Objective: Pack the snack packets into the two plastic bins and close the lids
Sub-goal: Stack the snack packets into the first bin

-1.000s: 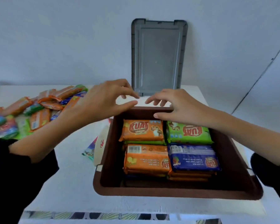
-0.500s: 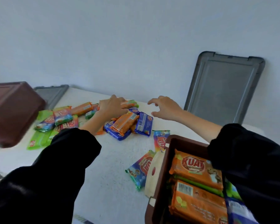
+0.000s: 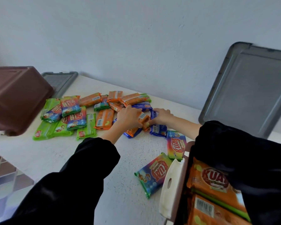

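Observation:
Loose snack packets (image 3: 104,119) in orange, green, blue and rainbow wrappers lie heaped mid-table. My left hand (image 3: 128,117) is closed around an orange packet (image 3: 143,118) at the heap's right end. Right beside it, my right hand (image 3: 163,116) has thumb and fingers on a blue packet (image 3: 157,128). A brown bin (image 3: 189,153) at the bottom right holds stacked orange packets; my right sleeve hides much of it. A second brown bin (image 3: 15,98) sits tilted at the left edge. Two rainbow packets (image 3: 154,174) lie next to the near bin.
One grey lid (image 3: 250,88) leans upright against the wall at the right. Another grey lid (image 3: 60,80) lies flat behind the tilted bin. The white table (image 3: 55,151) ends at its front-left edge, with floor tiles below.
My view swung left from the filled bin to the packet heap. Both hands left the bin's far rim, reached to the heap and came down onto an orange and a blue packet.

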Tool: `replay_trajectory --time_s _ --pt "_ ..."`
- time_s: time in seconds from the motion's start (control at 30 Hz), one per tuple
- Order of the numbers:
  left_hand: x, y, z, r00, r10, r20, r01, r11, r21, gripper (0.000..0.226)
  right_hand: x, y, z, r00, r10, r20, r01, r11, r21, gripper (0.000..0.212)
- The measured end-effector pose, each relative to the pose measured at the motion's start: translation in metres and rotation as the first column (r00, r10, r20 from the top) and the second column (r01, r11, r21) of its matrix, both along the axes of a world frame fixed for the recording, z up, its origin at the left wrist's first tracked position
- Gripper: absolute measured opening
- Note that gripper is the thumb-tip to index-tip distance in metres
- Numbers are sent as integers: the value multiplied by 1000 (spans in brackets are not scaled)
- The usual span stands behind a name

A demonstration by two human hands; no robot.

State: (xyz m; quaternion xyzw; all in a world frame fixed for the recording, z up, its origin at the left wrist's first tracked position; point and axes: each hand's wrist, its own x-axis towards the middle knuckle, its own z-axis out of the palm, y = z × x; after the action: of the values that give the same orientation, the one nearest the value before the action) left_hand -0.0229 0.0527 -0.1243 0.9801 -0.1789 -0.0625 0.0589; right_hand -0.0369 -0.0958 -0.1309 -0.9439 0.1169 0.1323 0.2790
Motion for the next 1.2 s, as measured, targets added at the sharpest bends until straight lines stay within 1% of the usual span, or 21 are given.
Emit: replay_trajectory --time_s 0.07,0.1,0.2,0.33,0.4,0.47,0.57,0.63,0.73,0.8,0.87,0.93,1.0,1.1,1.2 --pt "-4 6 3 999 42 -24 -44 996 -72 69 1 -2 0 998 -61 20 58 993 106 75" --pt "-7 10 5 998 55 -25 -57 992 -111 67 2 -3 2 997 -76 29 71 988 134 75" --pt "-12 16 21 999 47 -8 -47 980 -195 63 4 -8 18 987 -85 133 70 991 117 76" --pt "-19 7 59 996 -12 84 35 962 -272 62 -16 -23 63 945 -58 321 26 994 102 74" --pt "-26 -2 79 990 -68 127 104 947 -304 62 -40 -38 91 930 -30 367 -15 993 121 72" --pt "-39 -11 98 974 -157 161 202 927 -316 62 -74 -54 117 923 10 386 -55 993 107 72" --pt "-70 -23 121 925 -330 190 376 872 -314 68 -134 -76 142 926 63 373 -110 988 105 70" --pt "-97 -31 131 872 -460 170 490 806 -331 73 -179 -87 151 929 109 353 -149 985 87 68" --pt "-139 -39 132 741 -664 99 657 686 -314 75 -243 -99 151 933 198 301 -215 976 25 70" --pt "-163 -44 125 654 -756 40 731 617 -291 74 -277 -105 143 943 226 246 -234 972 2 72" --pt "-181 -51 114 578 -816 15 796 560 -229 70 -305 -109 131 943 275 188 -276 961 -18 73" --pt "-196 -59 103 507 -862 -7 849 501 -166 64 -326 -112 119 932 338 132 -333 941 -61 68" --pt "-207 -66 93 445 -895 -38 886 446 -126 60 -340 -113 107 930 360 71 -355 932 -70 67" --pt "-219 -74 78 388 -918 -75 911 395 -117 62 -354 -112 94 926 378 9 -376 922 -89 71" --pt "-224 -78 68 343 -938 -56 935 347 -69 62 -362 -108 86 923 383 -46 -386 915 -115 73"
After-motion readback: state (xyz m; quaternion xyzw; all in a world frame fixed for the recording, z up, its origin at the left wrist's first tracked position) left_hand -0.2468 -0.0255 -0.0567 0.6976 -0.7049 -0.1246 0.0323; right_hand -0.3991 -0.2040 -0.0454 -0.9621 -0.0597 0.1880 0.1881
